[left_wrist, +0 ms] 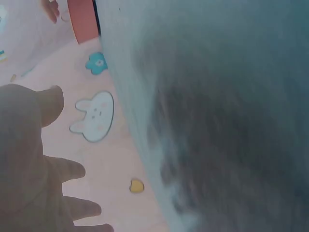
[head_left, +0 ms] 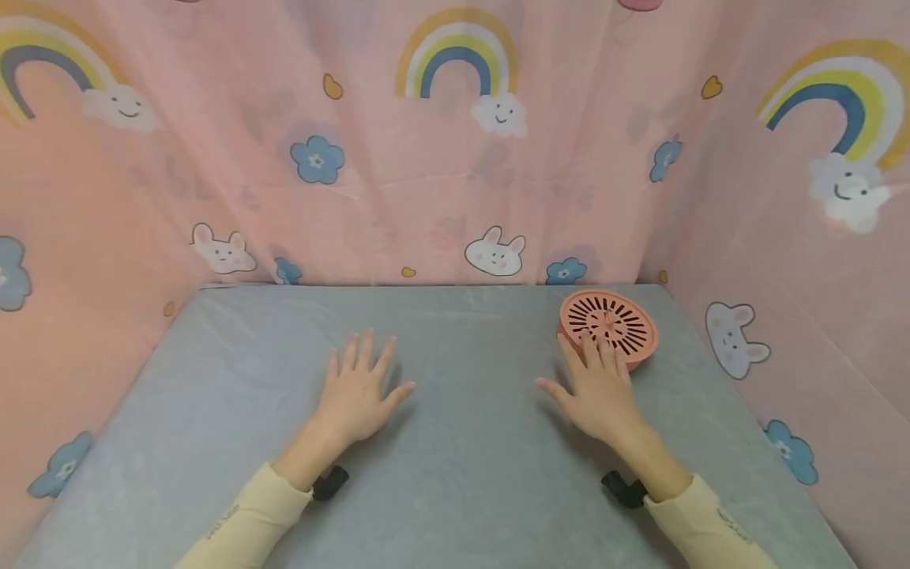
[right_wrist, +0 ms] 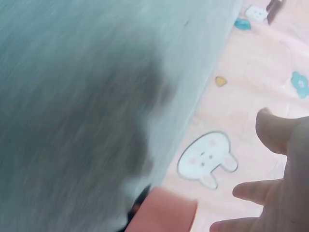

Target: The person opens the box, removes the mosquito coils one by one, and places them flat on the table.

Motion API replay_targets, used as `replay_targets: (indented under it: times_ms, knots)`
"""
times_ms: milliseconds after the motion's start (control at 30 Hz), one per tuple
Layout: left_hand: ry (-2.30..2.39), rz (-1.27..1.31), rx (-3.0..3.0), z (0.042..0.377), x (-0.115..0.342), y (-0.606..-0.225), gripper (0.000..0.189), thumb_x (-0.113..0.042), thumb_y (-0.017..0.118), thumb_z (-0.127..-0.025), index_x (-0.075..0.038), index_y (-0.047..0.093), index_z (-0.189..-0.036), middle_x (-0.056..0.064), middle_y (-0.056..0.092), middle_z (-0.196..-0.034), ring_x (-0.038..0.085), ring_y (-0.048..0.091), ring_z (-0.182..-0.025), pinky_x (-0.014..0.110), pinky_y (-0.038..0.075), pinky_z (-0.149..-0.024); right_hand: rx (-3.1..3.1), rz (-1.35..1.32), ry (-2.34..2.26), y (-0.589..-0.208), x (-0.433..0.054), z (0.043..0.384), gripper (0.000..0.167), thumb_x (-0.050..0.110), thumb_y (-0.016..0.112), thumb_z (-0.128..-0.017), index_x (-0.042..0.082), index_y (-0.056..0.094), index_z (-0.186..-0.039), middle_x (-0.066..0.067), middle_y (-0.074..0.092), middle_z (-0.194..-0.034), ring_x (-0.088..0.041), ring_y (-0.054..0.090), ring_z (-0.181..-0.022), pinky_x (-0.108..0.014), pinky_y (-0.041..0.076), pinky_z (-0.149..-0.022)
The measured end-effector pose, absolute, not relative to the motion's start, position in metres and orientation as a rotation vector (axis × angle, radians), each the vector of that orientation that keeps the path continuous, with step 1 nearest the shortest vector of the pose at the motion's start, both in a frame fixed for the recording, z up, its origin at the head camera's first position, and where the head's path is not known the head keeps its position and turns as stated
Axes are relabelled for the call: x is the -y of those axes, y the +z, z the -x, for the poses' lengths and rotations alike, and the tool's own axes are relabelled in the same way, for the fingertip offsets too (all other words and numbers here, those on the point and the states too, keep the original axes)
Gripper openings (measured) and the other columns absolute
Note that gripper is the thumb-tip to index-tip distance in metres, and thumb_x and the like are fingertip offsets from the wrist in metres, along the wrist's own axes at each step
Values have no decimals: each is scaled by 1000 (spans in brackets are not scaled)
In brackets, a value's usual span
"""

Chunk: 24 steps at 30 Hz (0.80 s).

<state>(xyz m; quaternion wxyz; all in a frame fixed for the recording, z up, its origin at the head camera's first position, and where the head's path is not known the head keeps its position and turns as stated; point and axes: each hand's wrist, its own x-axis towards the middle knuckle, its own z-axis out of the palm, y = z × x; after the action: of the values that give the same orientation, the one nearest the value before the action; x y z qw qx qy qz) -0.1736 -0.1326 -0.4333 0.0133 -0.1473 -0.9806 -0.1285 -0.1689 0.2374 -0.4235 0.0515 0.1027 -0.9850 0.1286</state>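
Observation:
My left hand (head_left: 357, 395) hovers over the left-middle of the grey table, palm down, fingers straight and spread, holding nothing. Its thumb and fingers (left_wrist: 67, 169) show along the side of the left wrist view. On the right, my right hand (head_left: 600, 395) is also spread palm down with nothing in it. Its fingertips overlap the near edge of a round pink container (head_left: 643, 359) with a slotted lid (head_left: 613, 312) in the head view. In the right wrist view, the container's pink side (right_wrist: 166, 212) appears below the fingers.
The grey cloth-covered table (head_left: 455, 474) bears the pink container at its back right. Pink curtains (head_left: 398, 213) with rainbows, rabbits and flowers stand along the back and both sides. A black wrist camera (head_left: 330, 482) sits by the left cuff, another (head_left: 624, 490) by the right.

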Motion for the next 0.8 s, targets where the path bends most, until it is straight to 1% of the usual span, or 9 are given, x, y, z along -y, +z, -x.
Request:
replay_targets:
  times_ms: [233,367,467,667,800]
  knots:
    - [-448,511,3009,180,108,-431,77,-59,44,-104,-12,26,-162,26,18,-165,44,18,-151,66,17,-120,2942,-300,400,-419,-259,174,77,51,55,-102,-3,37,-154,-38,26,-156,-58,21,-144,-76,21,-110]
    - [-493,550,2977,190,87,-424,73,-57,43,-105,-11,30,-160,25,25,-163,42,24,-150,62,22,-120,2890,-301,442,-411,-267,177,72,44,56,-103,-6,38,-152,-37,30,-155,-58,28,-141,-76,27,-108]
    - [-545,590,2958,197,69,-419,71,-55,43,-105,-10,33,-159,25,29,-161,40,27,-149,58,23,-120,2871,-273,486,-405,-274,181,68,40,56,-104,-6,39,-152,-35,33,-154,-56,32,-139,-75,29,-107]
    - [-623,674,2900,206,40,-414,66,-49,44,-106,-7,38,-156,24,37,-157,39,33,-146,55,29,-119,2876,-163,574,-406,-290,186,59,34,50,-106,-4,43,-150,-35,41,-147,-54,38,-134,-74,33,-104]
    - [-655,707,2891,209,24,-411,64,-48,45,-107,-7,38,-156,23,39,-156,39,36,-145,55,33,-117,2859,-98,619,-409,-301,187,57,33,50,-106,-8,45,-146,-35,44,-144,-57,41,-129,-75,35,-100]
